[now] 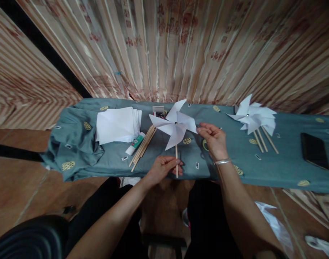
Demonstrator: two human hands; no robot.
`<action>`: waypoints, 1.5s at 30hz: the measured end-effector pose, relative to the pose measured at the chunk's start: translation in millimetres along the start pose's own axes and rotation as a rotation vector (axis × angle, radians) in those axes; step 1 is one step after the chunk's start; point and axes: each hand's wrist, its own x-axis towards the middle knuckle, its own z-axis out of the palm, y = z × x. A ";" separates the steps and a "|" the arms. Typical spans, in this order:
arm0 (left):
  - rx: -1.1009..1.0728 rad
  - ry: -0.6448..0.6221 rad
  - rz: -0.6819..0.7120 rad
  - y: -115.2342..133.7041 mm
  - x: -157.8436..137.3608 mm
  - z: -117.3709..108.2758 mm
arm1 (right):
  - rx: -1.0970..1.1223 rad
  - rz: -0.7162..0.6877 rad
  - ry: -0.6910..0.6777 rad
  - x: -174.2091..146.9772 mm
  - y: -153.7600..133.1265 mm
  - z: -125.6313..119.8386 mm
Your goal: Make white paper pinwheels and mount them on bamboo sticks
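Left hand [163,169]: closed, gripping the wooden stick [176,151] of 1 white paper pinwheel [177,128], held over the green cloth [285,165]. Right hand [213,139]: fingers bent, tips at the pinwheel's right blade; cannot tell whether pinching. To the left: loose sticks [144,146], 1 green-and-white tube [135,143], stacked white paper [116,125]. To the right: grouped pinwheels [251,118], 3 sticks visible; 1 black phone [314,150].

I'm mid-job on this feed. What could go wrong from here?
The right hand has its fingertips at a blade tip of the held pinwheel; pressing there might crease the paper.

The loose wooden sticks lie with their lower ends near the front edge of the cloth; a bump could roll some off.

The pinwheels at right overlap, so their blades might catch or bend if one is pulled.
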 end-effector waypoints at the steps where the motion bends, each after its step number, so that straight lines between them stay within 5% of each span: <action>1: 0.005 0.001 0.005 0.3 -0.1 0.0 | 0.005 0.009 -0.004 -1.7 -1.2 1.2; 19: 0.123 0.132 0.125 0.7 4.4 2.5 | 0.063 0.126 -0.146 -31.6 -17.8 17.9; 29: 0.599 0.208 0.449 8.4 4.9 -11.4 | 0.138 0.092 -0.234 -34.6 -25.3 13.3; 45: 0.658 0.205 0.462 6.7 7.8 -10.9 | 0.050 0.133 -0.282 -42.0 -28.0 20.0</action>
